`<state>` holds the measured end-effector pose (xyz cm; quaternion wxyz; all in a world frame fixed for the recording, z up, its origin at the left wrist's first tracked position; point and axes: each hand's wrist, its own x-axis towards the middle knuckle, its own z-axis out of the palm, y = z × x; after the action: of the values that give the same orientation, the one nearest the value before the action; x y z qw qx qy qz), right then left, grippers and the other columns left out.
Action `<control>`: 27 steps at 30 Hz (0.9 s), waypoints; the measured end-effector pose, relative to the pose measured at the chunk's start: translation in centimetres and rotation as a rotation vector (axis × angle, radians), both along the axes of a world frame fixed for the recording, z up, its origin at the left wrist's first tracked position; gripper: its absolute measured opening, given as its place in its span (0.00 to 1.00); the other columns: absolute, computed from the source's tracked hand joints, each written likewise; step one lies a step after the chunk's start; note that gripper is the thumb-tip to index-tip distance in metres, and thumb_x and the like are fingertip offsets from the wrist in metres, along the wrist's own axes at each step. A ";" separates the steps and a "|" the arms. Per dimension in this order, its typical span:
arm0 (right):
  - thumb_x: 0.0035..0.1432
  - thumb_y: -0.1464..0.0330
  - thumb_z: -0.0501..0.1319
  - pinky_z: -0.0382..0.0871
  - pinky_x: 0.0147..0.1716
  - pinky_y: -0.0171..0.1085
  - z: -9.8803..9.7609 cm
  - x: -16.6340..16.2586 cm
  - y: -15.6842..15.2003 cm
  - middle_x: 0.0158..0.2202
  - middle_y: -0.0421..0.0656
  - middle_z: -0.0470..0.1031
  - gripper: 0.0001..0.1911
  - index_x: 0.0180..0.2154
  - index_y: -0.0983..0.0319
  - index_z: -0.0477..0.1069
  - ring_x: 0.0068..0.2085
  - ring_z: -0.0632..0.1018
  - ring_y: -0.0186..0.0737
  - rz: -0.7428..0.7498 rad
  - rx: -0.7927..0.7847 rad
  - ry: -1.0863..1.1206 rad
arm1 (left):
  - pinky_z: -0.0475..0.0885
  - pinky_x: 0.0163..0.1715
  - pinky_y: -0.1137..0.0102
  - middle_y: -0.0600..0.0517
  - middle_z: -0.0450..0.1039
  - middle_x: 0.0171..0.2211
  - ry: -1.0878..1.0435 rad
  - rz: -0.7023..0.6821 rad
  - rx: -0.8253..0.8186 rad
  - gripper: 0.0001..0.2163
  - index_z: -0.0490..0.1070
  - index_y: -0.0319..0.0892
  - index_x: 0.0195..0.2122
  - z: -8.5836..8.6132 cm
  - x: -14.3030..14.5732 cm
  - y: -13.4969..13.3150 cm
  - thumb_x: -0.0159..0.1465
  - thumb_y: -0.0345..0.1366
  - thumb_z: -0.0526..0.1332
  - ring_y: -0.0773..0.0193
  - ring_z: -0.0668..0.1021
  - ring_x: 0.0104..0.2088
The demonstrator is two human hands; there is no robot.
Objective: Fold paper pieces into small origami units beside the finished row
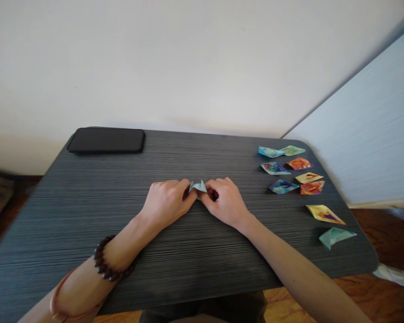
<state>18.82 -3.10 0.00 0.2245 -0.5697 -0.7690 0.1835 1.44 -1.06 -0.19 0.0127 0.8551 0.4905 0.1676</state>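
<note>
A small pale blue folded paper piece sits at the middle of the dark striped table. My left hand pinches its left side, fingers curled. My right hand pinches its right side the same way. Both hands rest on the tabletop, knuckles up, so most of the paper is hidden between the fingertips. A dark bead bracelet circles my left wrist.
Several folded colourful paper pieces lie in rows at the table's right side, with a yellow one and a teal one nearer the front right corner. A black phone lies at the back left. A white wall stands behind.
</note>
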 end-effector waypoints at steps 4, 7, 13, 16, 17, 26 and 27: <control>0.56 0.69 0.57 0.52 0.32 0.34 -0.1 -0.2 0.1 0.20 0.36 0.66 0.11 0.22 0.61 0.63 0.25 0.65 0.31 -0.027 -0.001 -0.037 | 0.52 0.20 0.70 0.52 0.70 0.17 0.009 0.010 0.028 0.13 0.68 0.41 0.20 0.0 0.1 -0.1 0.60 0.38 0.54 0.66 0.69 0.17; 0.57 0.68 0.56 0.52 0.32 0.34 -0.2 -0.1 0.2 0.20 0.36 0.64 0.12 0.21 0.61 0.62 0.25 0.65 0.32 -0.022 0.021 -0.097 | 0.52 0.20 0.70 0.52 0.71 0.17 0.016 0.016 0.030 0.14 0.68 0.41 0.20 0.1 0.1 -0.1 0.60 0.39 0.54 0.65 0.70 0.17; 0.59 0.67 0.54 0.53 0.33 0.34 -0.3 0.3 0.2 0.22 0.38 0.68 0.12 0.24 0.61 0.64 0.28 0.67 0.34 0.097 0.077 -0.178 | 0.53 0.20 0.70 0.52 0.71 0.17 0.061 0.011 0.007 0.15 0.68 0.41 0.21 0.3 0.0 0.0 0.61 0.44 0.55 0.63 0.72 0.18; 0.60 0.68 0.53 0.54 0.33 0.34 -0.1 0.3 0.1 0.24 0.39 0.70 0.11 0.25 0.61 0.65 0.28 0.68 0.34 0.116 0.090 -0.193 | 0.52 0.20 0.70 0.51 0.71 0.17 0.077 0.001 0.031 0.15 0.68 0.41 0.21 0.3 0.0 0.0 0.61 0.41 0.54 0.63 0.72 0.18; 0.60 0.68 0.53 0.54 0.33 0.34 -0.1 0.3 0.1 0.24 0.39 0.70 0.12 0.25 0.61 0.64 0.28 0.68 0.34 0.108 0.089 -0.193 | 0.52 0.20 0.70 0.51 0.71 0.17 0.078 -0.015 0.039 0.14 0.68 0.41 0.21 0.3 0.1 0.0 0.62 0.40 0.54 0.63 0.72 0.18; 0.60 0.68 0.52 0.53 0.30 0.34 0.1 0.3 -0.1 0.22 0.38 0.67 0.13 0.23 0.61 0.63 0.26 0.66 0.33 0.064 0.064 -0.194 | 0.55 0.21 0.70 0.51 0.72 0.19 0.073 -0.079 0.021 0.13 0.68 0.41 0.21 0.4 -0.1 0.1 0.61 0.39 0.54 0.63 0.72 0.19; 0.60 0.68 0.53 0.53 0.30 0.34 0.1 0.3 -0.1 0.21 0.38 0.66 0.13 0.23 0.61 0.63 0.26 0.66 0.33 0.062 0.064 -0.191 | 0.55 0.20 0.70 0.50 0.72 0.19 0.075 -0.072 0.030 0.13 0.68 0.40 0.21 0.4 -0.1 0.1 0.61 0.39 0.54 0.63 0.72 0.19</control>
<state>19.13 -3.15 0.09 0.1625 -0.5531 -0.8095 0.1108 1.39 -1.01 0.24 -0.0124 0.8778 0.4572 0.1423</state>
